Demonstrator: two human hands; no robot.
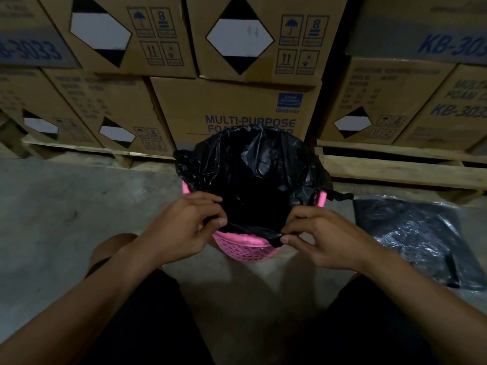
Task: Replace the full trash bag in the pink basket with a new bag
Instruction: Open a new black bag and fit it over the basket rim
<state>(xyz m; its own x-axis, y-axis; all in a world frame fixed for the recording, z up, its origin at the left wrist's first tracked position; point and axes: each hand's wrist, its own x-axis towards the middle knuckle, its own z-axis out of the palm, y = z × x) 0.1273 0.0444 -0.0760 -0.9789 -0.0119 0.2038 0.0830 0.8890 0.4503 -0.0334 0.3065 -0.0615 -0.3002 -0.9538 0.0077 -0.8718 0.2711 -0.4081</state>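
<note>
A pink perforated basket [243, 248] stands on the concrete floor in front of me. A black trash bag [253, 167] sits in it, its mouth open and its top rising above the rim. My left hand [189, 225] pinches the bag's near edge at the left side of the rim. My right hand [321, 238] pinches the same edge at the right, just over the pink rim. The bag's inside is dark and I cannot see what it holds.
A flat pack of black bags [419, 238] lies on the floor to the right. Stacked cardboard boxes [232, 106] on wooden pallets [400, 167] stand right behind the basket. Bare concrete floor [79, 206] stretches to the left. My knees are at the bottom.
</note>
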